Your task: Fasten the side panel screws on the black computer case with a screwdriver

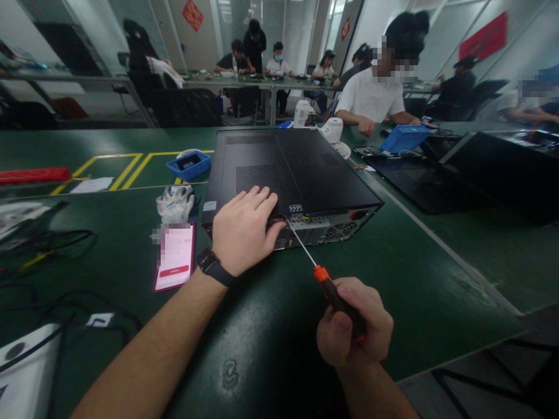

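The left hand (244, 233), fingers loosely spread, rests on a black computer case (321, 166) on the tabletop (271, 331), hiding part of its near edge. The case lies beyond the right hand (360, 323), which grips a screwdriver (322, 274) whose tip is indistinct.

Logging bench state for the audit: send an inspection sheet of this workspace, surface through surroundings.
Surface: green tabletop with yellow line markings.
Work items: black, box-shaped computer case, round fan grille facing the wearer; orange-and-black, slim-shafted screwdriver, tip at the case's near edge, exact contact unclear.
Clutter: grey-and-white fabric gloves, pink-screened phone, blue plastic tray, all left of the case.
Hands: left hand across the case top; right hand gripping the screwdriver handle.
Cables: loose black cables, far left.
Surroundings: co-worker in white shirt ahead right; more people behind.
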Demonstrator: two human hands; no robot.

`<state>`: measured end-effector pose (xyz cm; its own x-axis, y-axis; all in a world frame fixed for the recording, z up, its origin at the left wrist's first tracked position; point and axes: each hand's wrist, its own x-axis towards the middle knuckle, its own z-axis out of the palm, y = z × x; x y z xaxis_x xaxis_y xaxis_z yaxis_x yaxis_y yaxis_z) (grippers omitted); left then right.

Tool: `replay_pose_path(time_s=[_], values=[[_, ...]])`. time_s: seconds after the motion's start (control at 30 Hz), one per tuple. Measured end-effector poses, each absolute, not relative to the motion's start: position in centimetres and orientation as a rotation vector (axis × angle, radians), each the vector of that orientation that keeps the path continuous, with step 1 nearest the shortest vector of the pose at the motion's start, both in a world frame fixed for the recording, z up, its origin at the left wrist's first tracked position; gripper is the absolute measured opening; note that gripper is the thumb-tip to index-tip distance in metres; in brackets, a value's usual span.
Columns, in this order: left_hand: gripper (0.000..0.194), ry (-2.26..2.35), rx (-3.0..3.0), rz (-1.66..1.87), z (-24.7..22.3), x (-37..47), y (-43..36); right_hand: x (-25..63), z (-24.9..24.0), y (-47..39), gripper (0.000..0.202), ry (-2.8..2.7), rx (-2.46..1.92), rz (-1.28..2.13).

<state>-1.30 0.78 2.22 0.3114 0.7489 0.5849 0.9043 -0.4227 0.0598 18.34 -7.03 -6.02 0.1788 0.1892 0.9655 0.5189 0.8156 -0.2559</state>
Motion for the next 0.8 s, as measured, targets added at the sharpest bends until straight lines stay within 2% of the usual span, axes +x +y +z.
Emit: replay_pose_path(time_s=[0.33,0.53,0.8], values=[[0.047,-1.491,-2.308,-0.807,2.2,-1.3,0.8,19.3,-7.0,-6.6,0.035,-1.377,-0.643,-0.304],[0.046,-1.493,-2.299,-0.805,2.3,-1.3,0.8,18.5,-6.5,-7.0,0.038,-1.403,-0.564,-0.134],[0.046,-1.488,-2.300,-0.815,2.2,-1.3,0.7,18.5,-6.4,-6.8,0.034,-1.381,-0.623,-0.302]])
